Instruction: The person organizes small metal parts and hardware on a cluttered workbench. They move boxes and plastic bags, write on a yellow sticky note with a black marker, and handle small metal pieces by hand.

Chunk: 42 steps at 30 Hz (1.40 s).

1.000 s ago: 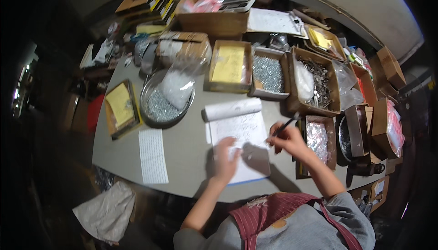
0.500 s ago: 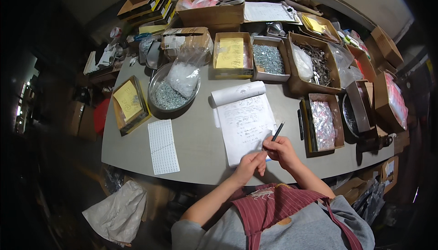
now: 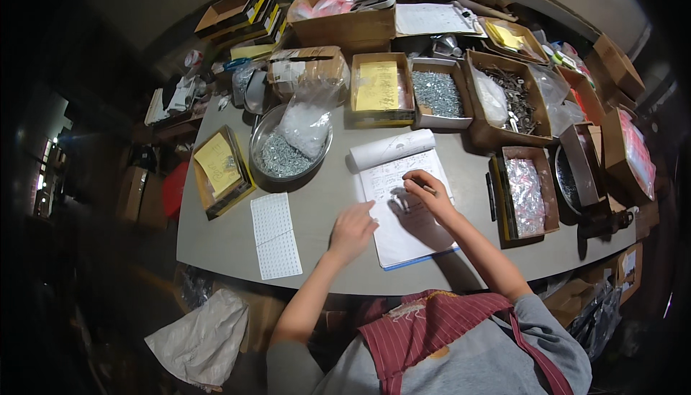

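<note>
A notepad (image 3: 403, 240) with handwritten lines and its top pages rolled back lies at the middle of the table, a blue edge showing at its bottom. Over its page, my right hand (image 3: 430, 195) is closed around a dark pen (image 3: 430, 190), most of which is hidden by the fingers. My left hand (image 3: 351, 233) is at the pad's left edge with fingers apart, holding nothing. A printed sheet (image 3: 276, 236) with rows of small marks lies to the left of that hand.
A metal bowl (image 3: 257, 159) of small metal parts holds a clear bag (image 3: 305, 127). Boxes surround the pad: a box with a yellow note (image 3: 218, 164), a box of screws (image 3: 437, 94), a carton of dark parts (image 3: 515, 100), and a box of small plastic bags (image 3: 525, 190).
My hands have moved apart: the right went up the page with the pen, the left shifted left to the pad's edge. The whole view has shifted slightly.
</note>
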### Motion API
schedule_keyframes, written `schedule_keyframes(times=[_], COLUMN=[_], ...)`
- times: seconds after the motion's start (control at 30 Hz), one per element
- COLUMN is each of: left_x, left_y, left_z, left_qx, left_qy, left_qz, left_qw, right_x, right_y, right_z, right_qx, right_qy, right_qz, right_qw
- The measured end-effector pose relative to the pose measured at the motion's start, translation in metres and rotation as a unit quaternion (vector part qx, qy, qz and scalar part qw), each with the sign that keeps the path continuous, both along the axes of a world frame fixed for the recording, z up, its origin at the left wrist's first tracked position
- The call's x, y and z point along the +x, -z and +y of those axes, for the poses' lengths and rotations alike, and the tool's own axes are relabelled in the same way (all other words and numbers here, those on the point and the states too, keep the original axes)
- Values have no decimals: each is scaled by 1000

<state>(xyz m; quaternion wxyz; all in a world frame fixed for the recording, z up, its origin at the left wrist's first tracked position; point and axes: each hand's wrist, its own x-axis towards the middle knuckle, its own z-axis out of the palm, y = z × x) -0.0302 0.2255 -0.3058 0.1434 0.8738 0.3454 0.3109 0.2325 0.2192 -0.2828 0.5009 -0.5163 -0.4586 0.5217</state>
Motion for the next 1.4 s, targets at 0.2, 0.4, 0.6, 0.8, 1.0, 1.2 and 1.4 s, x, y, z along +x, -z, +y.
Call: schedule_keyframes(times=[0.2, 0.4, 0.6, 0.8, 1.0, 1.2, 1.4], left_x=[9, 10, 9, 11, 11, 11, 10], left_y=[10, -1, 1, 1, 0, 3, 0], left_z=[2, 2, 6, 8, 10, 10, 12], left_qx=[0, -25, -50, -60, -65, -61, -69], left_qy=[2, -17, -12, -16, -16, -19, -8], left_qz=[37, 37, 41, 24, 24, 33, 34], left_qw=[999, 999, 998, 998, 997, 997, 997], right_x=[-36, -55, -52, -51, -59, -66, -65], right_y=[42, 38, 41, 45, 46, 43, 45], right_z=[48, 72, 69, 64, 62, 58, 59], right_qx=[-39, -9, 11, -7, 27, 15, 14], right_qy=[51, 77, 76, 96, 92, 87, 98], right_qz=[-20, 12, -53, -114, -107, -92, -79], right_qw=[998, 997, 996, 989, 990, 992, 992])
